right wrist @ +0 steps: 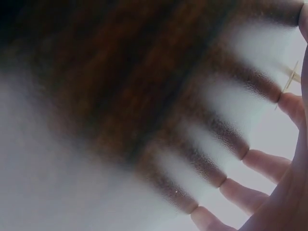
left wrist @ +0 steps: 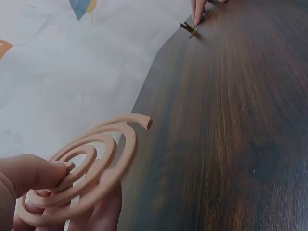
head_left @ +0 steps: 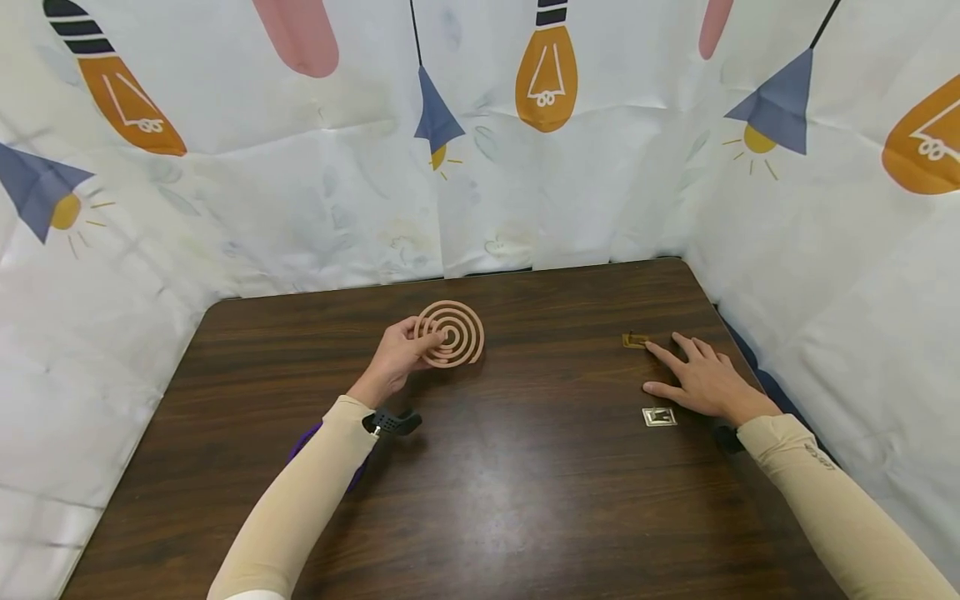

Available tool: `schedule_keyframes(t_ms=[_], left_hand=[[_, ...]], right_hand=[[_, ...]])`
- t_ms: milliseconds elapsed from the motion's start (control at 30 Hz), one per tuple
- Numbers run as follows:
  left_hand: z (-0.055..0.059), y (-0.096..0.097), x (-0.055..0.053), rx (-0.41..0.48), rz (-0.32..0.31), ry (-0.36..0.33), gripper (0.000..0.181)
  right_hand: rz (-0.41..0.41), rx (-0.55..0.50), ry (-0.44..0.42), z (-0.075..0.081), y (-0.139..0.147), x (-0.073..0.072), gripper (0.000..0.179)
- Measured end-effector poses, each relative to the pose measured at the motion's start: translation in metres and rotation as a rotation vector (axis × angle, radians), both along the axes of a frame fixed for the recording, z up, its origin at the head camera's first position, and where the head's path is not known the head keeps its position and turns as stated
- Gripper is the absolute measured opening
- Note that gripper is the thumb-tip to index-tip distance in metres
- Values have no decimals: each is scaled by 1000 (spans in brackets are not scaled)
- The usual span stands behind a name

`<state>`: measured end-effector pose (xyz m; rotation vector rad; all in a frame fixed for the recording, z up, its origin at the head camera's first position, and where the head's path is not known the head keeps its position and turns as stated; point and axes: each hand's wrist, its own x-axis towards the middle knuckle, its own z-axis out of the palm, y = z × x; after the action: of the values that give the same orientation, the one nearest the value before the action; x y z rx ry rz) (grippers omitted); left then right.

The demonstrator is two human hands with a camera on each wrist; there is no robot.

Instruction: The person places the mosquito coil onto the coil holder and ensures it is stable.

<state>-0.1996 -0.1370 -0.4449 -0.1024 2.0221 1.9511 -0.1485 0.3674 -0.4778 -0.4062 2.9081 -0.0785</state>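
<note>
A tan mosquito coil [head_left: 475, 342] is pinched in my left hand [head_left: 396, 357], with the thumb on top near its centre and the fingers underneath. In the left wrist view the coil [left wrist: 126, 153] is tilted, its loose outer end pointing away from the hand. My right hand [head_left: 705, 382] lies palm down on the far right of the table with its fingers spread. Its index fingertip is right at a small brass-coloured metal coil stand [head_left: 634, 340], which has an upright prong in the left wrist view. Nearer me, by the thumb, lies a second, shiny metal stand [head_left: 659, 417].
The dark wood-grain table [head_left: 510, 467] is bordered at the back and sides by a white printed curtain [head_left: 480, 200]. A purple curved edge [head_left: 303, 442] shows from under the left forearm, the rest hidden by the sleeve [head_left: 300, 492].
</note>
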Motion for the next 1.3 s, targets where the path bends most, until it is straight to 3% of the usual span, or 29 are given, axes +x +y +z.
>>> schedule_keyframes(t_ms=[733,1300], left_hand=[[-8,43,-6,40,-28,-12,35],[-6,76,-9,78,-50,-22,31]], right_hand=[[-10,-2,-3,1,-2,0,85],[0,11,8,2,0,0,83]])
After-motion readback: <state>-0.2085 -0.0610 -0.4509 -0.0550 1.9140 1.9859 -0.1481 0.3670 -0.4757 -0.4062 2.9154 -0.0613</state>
